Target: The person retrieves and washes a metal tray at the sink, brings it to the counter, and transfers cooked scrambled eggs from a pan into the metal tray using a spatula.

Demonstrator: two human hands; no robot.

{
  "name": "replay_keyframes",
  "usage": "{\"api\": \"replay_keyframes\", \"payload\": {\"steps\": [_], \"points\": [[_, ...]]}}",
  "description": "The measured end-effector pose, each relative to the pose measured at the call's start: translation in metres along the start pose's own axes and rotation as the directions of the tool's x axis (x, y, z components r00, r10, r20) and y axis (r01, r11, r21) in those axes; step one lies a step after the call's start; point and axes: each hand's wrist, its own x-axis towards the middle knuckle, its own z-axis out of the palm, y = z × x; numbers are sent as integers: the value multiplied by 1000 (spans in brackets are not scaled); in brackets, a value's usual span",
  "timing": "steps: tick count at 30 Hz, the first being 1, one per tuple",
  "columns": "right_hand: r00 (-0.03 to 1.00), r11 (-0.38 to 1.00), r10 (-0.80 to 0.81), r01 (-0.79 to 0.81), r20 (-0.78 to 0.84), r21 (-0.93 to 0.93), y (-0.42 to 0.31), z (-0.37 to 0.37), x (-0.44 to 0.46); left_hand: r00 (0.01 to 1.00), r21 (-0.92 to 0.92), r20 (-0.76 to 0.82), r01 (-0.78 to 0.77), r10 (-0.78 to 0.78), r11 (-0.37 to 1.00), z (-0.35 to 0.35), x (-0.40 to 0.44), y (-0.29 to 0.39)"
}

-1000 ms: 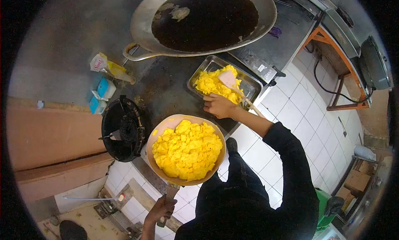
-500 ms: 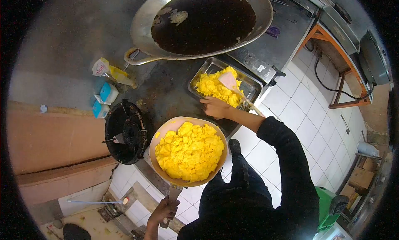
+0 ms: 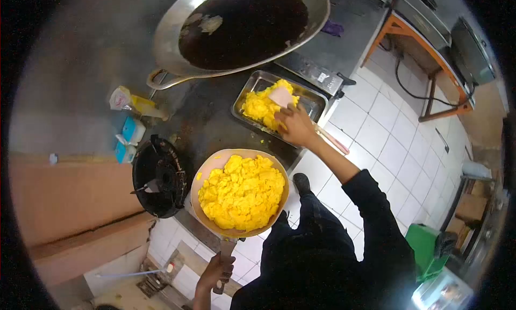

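Observation:
My left hand [image 3: 219,269] is closed around the handle of a frying pan [image 3: 194,189], which is heaped with yellow scrambled eggs [image 3: 242,192]. Above and to the right, a rectangular metal tray [image 3: 314,103] holds a smaller pile of scrambled eggs [image 3: 258,108]. A spatula [image 3: 280,96] with a pale pink head rests on that pile, its handle sticking out over the tray's near edge. My right hand [image 3: 294,126] is over the tray, its fingers curled on the spatula's neck, hiding part of it.
A large wok [image 3: 164,47] of dark liquid stands at the top of the counter. Left of the pan sits a black burner [image 3: 161,175]. Near it are an opened yellow packet [image 3: 134,103] and blue-and-white packs [image 3: 131,130]. White floor tiles [image 3: 371,132] lie right of the counter.
My right hand has moved from the tray's near edge up onto the spatula's neck. My left hand still holds the frying pan. The whole view has shifted slightly.

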Motion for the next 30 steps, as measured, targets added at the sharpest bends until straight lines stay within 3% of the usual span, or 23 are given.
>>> {"api": "replay_keyframes", "payload": {"steps": [1,3,4,5,7,13,17,19,21,22,24,25,30], "points": [[999,999,28,-29,32,27,-5,-3,-16,1000,21,5,6,-6,1000,-2,1,-2],[945,980,163,-123,282,-155,-14,4,-56,992,-42,120,-19,24,999,-6,4,-3],[996,979,24,-40,-83,-202,-14,12,-66,994,-4,108,0,1,1000,-2,3,2],[995,977,40,-58,-88,-204,-10,20,-73,994,14,111,2,-4,1000,1,2,5],[981,977,157,-137,112,-165,-12,20,-77,997,-62,-7,81,-82,995,5,-1,7],[987,987,157,-155,38,-48,-23,8,-101,998,-60,60,24,-20,998,0,1,2],[986,982,161,-164,-37,-98,-25,-29,-117,998,-45,50,31,-29,999,4,1,7],[896,894,397,-427,-200,-137,-18,-46,-120,992,-100,108,75,-64,992,1,3,7],[751,730,655,-657,-82,-191,-1,-34,-127,987,-140,157,57,-34,988,-5,6,1],[731,719,680,-680,-52,-143,17,-13,-136,978,-163,210,36,-1,986,-8,9,-2],[638,608,753,-769,163,198,35,-1,-131,962,-245,273,74,-4,967,-15,15,-7],[627,584,756,-775,186,241,30,-9,-126,938,-300,346,116,-6,947,-13,14,-5],[689,684,723,-724,56,89,-4,-79,-109,905,-346,425,129,33,929,-14,15,-13]]}}
